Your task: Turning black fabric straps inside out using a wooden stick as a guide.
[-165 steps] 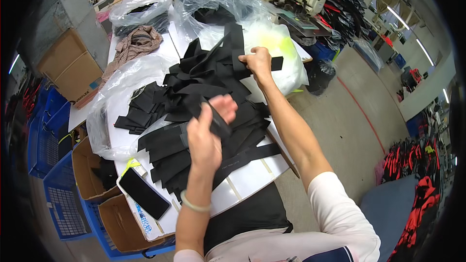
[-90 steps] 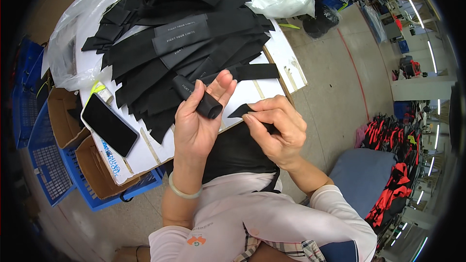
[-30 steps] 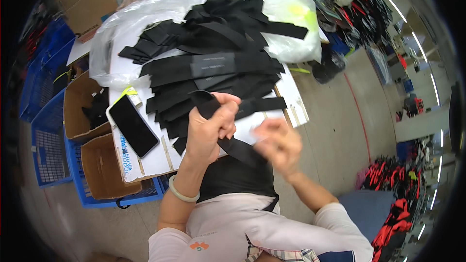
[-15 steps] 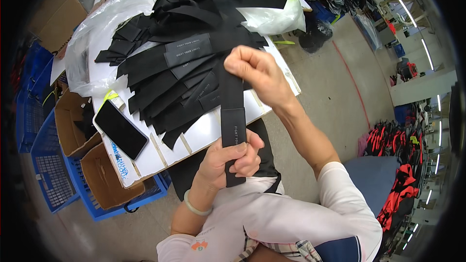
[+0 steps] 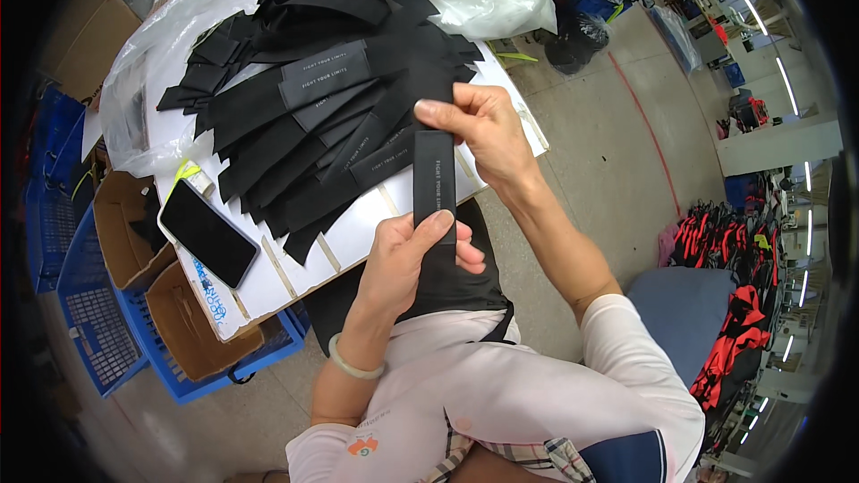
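Observation:
Between my two hands a black fabric strip (image 5: pixel 435 174) with a printed patch is stretched upright, just off the table's front edge. My left hand (image 5: pixel 420 250) grips its lower part, thumb lying on the front and fingers behind. Higher up, my right hand (image 5: pixel 483 130) pinches the strip between thumb and fingers, above the printed patch. Beyond the hands lies a fanned pile of similar black strips (image 5: pixel 286 130), several showing printed patches. The far end of the held strip merges with the black pile, so I cannot tell where it ends.
A smartphone (image 5: pixel 208 233) lies on the white table (image 5: pixel 362 224) at the left. Clear plastic bags (image 5: pixel 130 112) flank the pile. Blue crates (image 5: pixel 107 331) and open cardboard boxes (image 5: pixel 201 322) stand on the floor at left. Black and red garments (image 5: pixel 725 250) are heaped at right.
My left hand has moved up with the strip, and my right hand has come slightly right, its fingers now pinching nearer the patch. The view has shifted a little, table contents appearing further left.

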Demonstrator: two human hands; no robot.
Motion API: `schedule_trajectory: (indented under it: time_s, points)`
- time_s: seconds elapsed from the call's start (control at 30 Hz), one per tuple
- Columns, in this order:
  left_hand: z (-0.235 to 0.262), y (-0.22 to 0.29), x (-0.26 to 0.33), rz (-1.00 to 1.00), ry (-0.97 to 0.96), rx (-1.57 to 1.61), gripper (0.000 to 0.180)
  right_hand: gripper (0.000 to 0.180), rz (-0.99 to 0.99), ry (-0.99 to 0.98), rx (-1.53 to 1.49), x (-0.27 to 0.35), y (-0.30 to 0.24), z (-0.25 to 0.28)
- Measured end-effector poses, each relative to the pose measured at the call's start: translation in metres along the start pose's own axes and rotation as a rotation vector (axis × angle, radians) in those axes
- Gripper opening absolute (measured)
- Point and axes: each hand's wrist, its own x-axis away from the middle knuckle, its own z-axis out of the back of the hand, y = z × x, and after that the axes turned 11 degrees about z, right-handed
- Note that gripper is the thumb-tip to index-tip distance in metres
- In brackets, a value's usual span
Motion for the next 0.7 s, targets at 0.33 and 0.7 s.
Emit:
schedule_trajectory:
  time_s: [0.33,0.7]
  points:
    - [-0.014,-0.010,-0.002,-0.135,0.172,0.015,0.021,0.019,-0.084,-0.041,-0.107,0.014,0.004,0.003]
    - [-0.013,-0.030,-0.022,-0.224,0.283,-0.270,0.028,0.011,-0.142,0.306,-0.326,0.017,0.019,-0.005]
